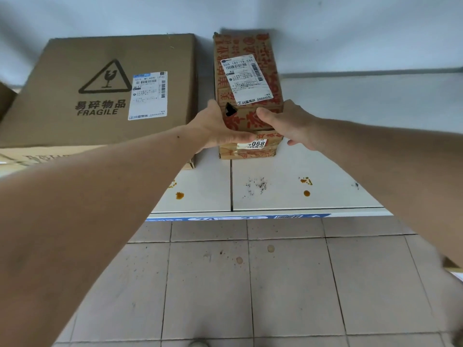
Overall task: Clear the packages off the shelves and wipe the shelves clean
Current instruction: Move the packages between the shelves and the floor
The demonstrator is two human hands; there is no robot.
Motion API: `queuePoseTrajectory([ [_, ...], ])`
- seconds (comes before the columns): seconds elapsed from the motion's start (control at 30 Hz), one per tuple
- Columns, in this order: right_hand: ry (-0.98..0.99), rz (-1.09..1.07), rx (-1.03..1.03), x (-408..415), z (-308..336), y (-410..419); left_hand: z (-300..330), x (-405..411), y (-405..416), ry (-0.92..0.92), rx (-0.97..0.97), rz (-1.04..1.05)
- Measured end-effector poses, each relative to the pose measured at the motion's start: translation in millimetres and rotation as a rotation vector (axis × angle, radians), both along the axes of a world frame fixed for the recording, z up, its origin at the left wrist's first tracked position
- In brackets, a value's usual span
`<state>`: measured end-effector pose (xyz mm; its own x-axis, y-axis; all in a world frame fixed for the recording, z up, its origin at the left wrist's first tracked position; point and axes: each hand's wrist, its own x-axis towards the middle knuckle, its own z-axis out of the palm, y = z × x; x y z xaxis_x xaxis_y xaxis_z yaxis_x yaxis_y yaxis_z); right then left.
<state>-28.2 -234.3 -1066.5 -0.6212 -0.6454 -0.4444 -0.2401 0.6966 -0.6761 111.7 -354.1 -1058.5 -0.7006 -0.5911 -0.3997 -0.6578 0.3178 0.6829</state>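
A narrow brown package (246, 78) with red print and a white shipping label stands on the white shelf (325, 169), near its middle. My left hand (218, 128) grips the package's left front corner, thumb across the front face. My right hand (292, 123) grips its right front corner, thumb on top. To the left lies a large flat cardboard box (100, 91) marked FRAGILE, stacked on another carton (37, 156). Orange-brown drips (307, 193) and black specks (258, 185) soil the shelf's front part.
A blue label strip (238, 217) runs along the shelf's front edge. Below it is a grey tiled floor (250, 284) with a few small spots. A pale wall (350, 33) backs the shelf. Part of another brown box (6, 96) shows at the far left.
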Motion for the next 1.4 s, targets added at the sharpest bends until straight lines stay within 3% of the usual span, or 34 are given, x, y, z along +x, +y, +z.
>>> queuePoseTrajectory([
  [0.23, -0.099, -0.067, -0.072, 5.0, -8.8, -2.0, -10.3, 1.7, 2.8, 0.067, -0.017, 0.013],
  [0.57, -0.08, -0.159, -0.159, 13.7, 6.5, 45.6, 6.2, -4.7, 32.9, 0.166, -0.064, -0.054],
  [0.97, -0.038, -0.365, -0.198, 18.4, 36.1, 186.1, 27.8, -32.3, 142.9, 0.237, -0.101, -0.373],
  [1.4, -0.034, -0.703, -0.212, 98.1, 45.3, 377.2, 24.9, -16.3, 314.7, 0.294, -0.039, -0.72],
])
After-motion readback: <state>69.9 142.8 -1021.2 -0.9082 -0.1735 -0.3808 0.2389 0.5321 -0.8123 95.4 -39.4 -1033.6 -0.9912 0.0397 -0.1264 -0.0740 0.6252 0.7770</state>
